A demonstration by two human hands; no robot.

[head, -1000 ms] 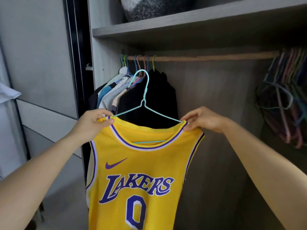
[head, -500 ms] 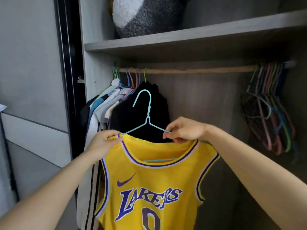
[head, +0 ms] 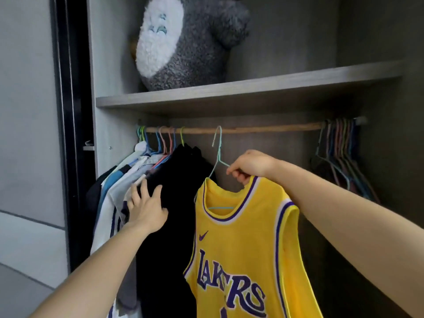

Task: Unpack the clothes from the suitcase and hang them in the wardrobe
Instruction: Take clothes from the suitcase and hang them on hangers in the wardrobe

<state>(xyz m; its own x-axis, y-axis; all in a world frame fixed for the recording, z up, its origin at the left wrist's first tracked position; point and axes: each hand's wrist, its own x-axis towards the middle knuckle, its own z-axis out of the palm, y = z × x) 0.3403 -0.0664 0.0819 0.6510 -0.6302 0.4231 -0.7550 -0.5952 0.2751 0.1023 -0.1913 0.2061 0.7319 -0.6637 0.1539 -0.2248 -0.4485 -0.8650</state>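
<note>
A yellow basketball jersey with purple lettering hangs on a teal wire hanger. The hanger's hook is up at the wooden rod, level with it. My right hand grips the hanger's right arm together with the jersey's shoulder. My left hand presses with spread fingers against the black garment that hangs at the left end of the rod, beside several lighter clothes.
A bunch of bare coloured wire hangers hangs at the rod's right end. A grey and white plush toy sits on the shelf above. The wardrobe's side panel and a dark door frame stand at left.
My left hand let go of the jersey's shoulder and moved onto the black garment. My right hand lifted the hanger with the jersey up and right to the rod.
</note>
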